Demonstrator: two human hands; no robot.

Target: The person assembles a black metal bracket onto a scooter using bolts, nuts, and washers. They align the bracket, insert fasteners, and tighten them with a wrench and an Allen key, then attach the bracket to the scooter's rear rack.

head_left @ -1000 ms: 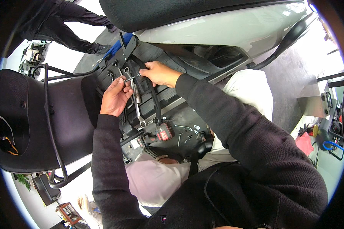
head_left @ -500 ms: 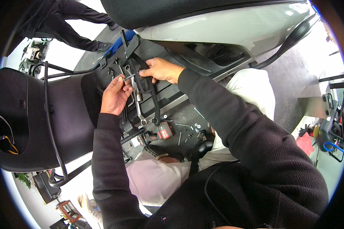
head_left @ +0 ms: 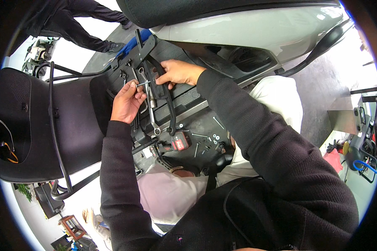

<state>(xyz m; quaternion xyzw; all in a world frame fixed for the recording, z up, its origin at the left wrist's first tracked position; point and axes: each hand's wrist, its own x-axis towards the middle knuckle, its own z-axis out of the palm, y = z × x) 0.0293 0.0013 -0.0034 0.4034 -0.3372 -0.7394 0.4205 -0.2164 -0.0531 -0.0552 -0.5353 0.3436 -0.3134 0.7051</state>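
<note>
Between thumb and forefinger, my left hand (head_left: 127,101) pinches a thin silver bolt (head_left: 143,83) that points right, toward the black metal bracket (head_left: 166,95). My right hand (head_left: 176,73) is closed around the bracket's upper part, thumb toward the bolt's tip. Whether the bolt is inside a hole of the bracket I cannot tell. Beneath and beside the hands, a ring wrench (head_left: 153,123) and a socket tool (head_left: 152,102) lie on the black ribbed footboard (head_left: 187,97) of a scooter.
A red-and-black cordless power tool (head_left: 180,142) rests on the floor, with several bolts (head_left: 196,149) and washers (head_left: 215,138) nearby. The scooter's pale body panel (head_left: 222,33) rises at the back. At left are a black panel (head_left: 73,125) and tube frame (head_left: 54,121). Another person's legs (head_left: 81,31) show far left.
My hands hold nearly the same pose, with the bolt still in the left and the bracket in the right. The whole view has shifted slightly.
</note>
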